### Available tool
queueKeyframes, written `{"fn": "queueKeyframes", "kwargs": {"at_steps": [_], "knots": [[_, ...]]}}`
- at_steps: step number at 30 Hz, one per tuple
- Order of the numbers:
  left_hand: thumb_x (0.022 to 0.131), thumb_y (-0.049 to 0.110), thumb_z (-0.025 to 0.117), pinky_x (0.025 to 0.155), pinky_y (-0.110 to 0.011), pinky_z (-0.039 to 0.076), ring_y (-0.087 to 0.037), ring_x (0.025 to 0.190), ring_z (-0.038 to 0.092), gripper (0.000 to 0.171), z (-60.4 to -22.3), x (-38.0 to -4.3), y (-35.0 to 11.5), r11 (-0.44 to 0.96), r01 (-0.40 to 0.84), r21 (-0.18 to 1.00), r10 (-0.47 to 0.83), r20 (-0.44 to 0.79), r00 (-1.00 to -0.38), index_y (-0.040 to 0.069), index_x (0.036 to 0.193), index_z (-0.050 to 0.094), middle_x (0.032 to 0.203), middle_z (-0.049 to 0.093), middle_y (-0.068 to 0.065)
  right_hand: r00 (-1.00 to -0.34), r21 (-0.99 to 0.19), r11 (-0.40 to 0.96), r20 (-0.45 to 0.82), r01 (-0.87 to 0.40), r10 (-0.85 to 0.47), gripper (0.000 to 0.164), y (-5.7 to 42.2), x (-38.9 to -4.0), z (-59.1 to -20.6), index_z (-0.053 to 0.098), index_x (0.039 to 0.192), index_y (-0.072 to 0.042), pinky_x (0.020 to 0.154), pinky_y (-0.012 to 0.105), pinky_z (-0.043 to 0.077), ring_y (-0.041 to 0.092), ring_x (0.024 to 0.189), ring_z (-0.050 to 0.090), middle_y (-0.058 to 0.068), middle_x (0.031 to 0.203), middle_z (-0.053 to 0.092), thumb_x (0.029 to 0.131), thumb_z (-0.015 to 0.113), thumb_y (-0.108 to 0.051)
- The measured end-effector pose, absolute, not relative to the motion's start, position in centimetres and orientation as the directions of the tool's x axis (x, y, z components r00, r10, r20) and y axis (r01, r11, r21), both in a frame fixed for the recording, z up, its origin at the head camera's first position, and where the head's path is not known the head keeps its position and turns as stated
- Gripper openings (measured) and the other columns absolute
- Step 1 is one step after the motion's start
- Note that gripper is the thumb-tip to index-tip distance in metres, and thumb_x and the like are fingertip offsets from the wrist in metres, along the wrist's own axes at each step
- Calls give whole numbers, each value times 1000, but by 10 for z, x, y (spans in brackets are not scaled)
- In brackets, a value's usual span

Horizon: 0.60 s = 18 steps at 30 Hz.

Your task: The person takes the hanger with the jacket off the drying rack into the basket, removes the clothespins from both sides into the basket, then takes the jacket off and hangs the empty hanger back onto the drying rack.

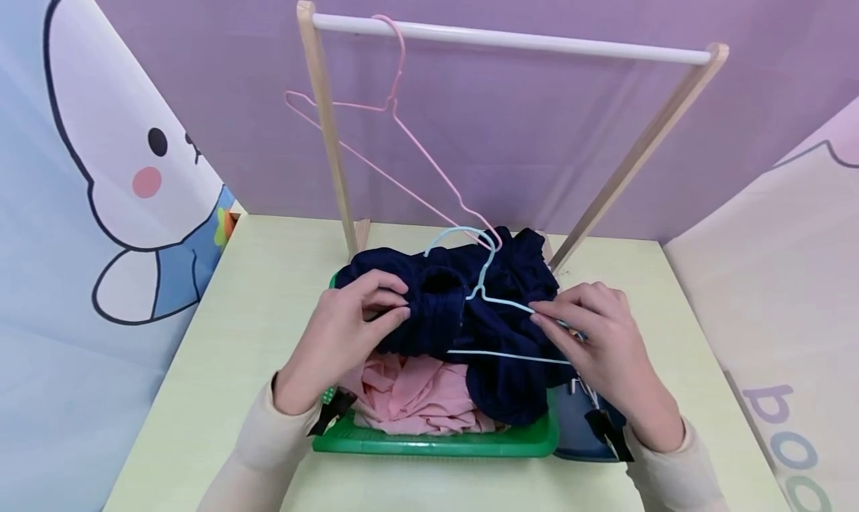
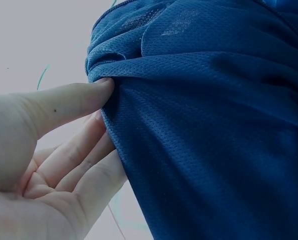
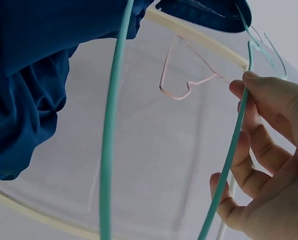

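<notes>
In the head view a navy garment point(image 1: 510, 333) of fine mesh fabric is bunched up over a green basket. My left hand point(image 1: 352, 322) pinches its edge between thumb and fingers; the left wrist view shows the thumb on top of the cloth point(image 2: 199, 125). A light blue wire hanger point(image 1: 499, 301) has its left end inside the garment, hidden by the fabric, and its hook points up and to the left. With thumb and fingertips, my right hand point(image 1: 597, 340) grips the hanger's right arm, which also shows in the right wrist view as a green-blue wire point(image 3: 228, 172).
A pink hanger point(image 1: 429, 150) hangs from the white rod point(image 1: 523, 41) of a wooden-post rack point(image 1: 637, 154). Pink cloth point(image 1: 423, 400) lies in the green basket point(image 1: 436, 445). Beside the basket, partly behind my right hand, is a dark blue container point(image 1: 580, 430) with wire hangers.
</notes>
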<state>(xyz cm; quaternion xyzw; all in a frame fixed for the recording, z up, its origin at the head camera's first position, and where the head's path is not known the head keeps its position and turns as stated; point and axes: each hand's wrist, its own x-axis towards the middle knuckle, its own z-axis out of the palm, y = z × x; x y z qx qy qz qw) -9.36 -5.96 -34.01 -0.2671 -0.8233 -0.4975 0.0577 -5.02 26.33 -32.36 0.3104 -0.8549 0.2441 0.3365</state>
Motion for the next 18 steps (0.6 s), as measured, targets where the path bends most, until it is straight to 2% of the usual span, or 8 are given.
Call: {"fn": "queueKeyframes", "kwargs": {"at_steps": [10, 13, 18], "knots": [[86, 5, 79, 75, -29, 58, -2, 85, 70, 26, -338, -96, -68, 385, 461, 800, 353, 334, -874, 12, 108, 66, 93, 74, 9, -623, -258, 683, 693, -684, -363, 37, 273, -50, -325, 80, 96, -8, 72, 29, 29, 17, 77, 53, -2, 90, 68, 102, 60, -39], [87, 4, 79, 76, -29, 58, -3, 85, 70, 25, -339, -96, -67, 380, 471, 796, 355, 344, -869, 11, 108, 67, 94, 74, 9, -603, -233, 694, 717, -681, -351, 36, 268, -52, -327, 80, 94, -7, 71, 32, 31, 19, 73, 53, 0, 89, 67, 103, 59, -36], [87, 5, 79, 74, -28, 58, -3, 84, 70, 24, -341, -95, -67, 392, 472, 789, 336, 355, -872, 10, 108, 67, 94, 74, 9, -553, -152, 747, 768, -647, -322, 32, 254, -57, -329, 80, 93, -6, 66, 45, 35, 25, 69, 53, 5, 87, 66, 103, 59, -28]]}}
